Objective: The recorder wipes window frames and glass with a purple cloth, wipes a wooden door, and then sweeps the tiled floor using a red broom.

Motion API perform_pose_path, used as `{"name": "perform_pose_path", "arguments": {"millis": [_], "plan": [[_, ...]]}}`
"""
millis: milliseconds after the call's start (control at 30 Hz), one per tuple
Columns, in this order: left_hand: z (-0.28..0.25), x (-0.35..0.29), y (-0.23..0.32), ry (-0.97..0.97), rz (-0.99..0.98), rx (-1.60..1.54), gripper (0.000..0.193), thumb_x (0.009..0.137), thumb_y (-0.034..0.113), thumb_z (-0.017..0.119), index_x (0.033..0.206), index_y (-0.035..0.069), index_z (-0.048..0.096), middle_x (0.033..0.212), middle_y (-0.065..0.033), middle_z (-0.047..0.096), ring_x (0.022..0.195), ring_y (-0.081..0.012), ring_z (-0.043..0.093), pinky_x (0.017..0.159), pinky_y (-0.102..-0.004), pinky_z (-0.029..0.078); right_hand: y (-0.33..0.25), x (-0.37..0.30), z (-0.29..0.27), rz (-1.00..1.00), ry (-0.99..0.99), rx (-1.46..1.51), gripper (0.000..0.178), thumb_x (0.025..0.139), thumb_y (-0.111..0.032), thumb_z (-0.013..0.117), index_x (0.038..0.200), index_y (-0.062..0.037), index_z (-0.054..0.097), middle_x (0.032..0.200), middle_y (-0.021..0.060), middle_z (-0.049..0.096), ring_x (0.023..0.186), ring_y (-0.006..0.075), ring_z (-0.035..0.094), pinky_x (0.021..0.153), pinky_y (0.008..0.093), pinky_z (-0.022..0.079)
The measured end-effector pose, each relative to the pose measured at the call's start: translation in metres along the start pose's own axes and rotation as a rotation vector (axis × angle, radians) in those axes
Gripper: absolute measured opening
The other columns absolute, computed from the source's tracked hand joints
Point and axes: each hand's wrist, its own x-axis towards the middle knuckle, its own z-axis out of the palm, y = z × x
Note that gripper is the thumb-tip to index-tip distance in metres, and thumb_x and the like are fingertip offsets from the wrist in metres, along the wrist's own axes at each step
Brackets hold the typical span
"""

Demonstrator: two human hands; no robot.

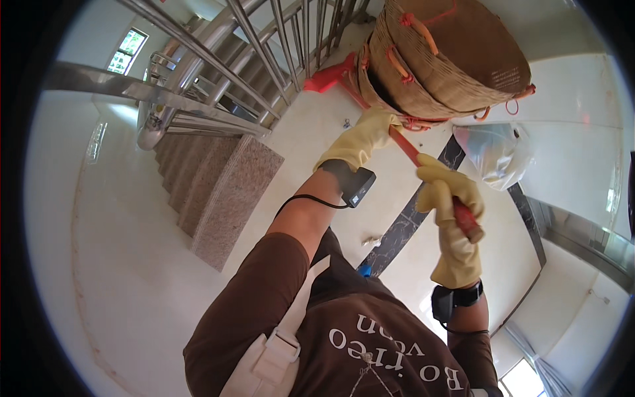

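Note:
Both my hands wear pale yellow rubber gloves. A red long-handled broom (408,145) runs slantwise in front of me, with its red head (327,76) on the floor beside the railing. My left hand (367,135) is closed around the middle of the handle. Nearer to me, my right hand (451,188) grips the handle close to its end, which sticks out below the fist. Just beyond my left hand stand stacked woven baskets (397,83) with orange rope handles; they hide part of the broom's shaft from view.
A metal railing (218,63) borders granite stairs (225,198) on the left. A plastic bag (496,155) sits by the wall at right. Small scraps (372,241) lie near a dark marble strip (400,231) in the pale floor.

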Motion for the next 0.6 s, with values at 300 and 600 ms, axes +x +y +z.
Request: {"name": "perform_pose_path", "arguments": {"millis": [300,600], "plan": [[0.065,-0.042,0.121,-0.414,0.058,-0.157,0.013,0.076,0.013,0.066,0.068,0.017,0.057,0.064,-0.0083,0.059,0.063,-0.0346,0.060,0.060,-0.0435,0.045,-0.091,-0.059,-0.070,0.233,0.240,-0.091,0.021,0.083,-0.008,0.066,0.098,0.0033,0.075,0.093,0.0152,0.073,0.062,0.0146,0.060,0.063,0.0306,0.047],[0.113,-0.086,0.311,-0.677,0.175,-0.291,0.023,0.076,-0.005,0.065,0.080,0.017,0.065,0.076,-0.0097,0.069,0.079,-0.0328,0.070,0.072,-0.0453,0.052,-0.126,-0.178,-0.220,-0.449,-0.057,-0.029,0.028,0.090,-0.021,0.081,0.071,-0.0093,0.063,0.056,-0.0100,0.055,0.047,0.0053,0.051,0.047,0.0251,0.034]]}}
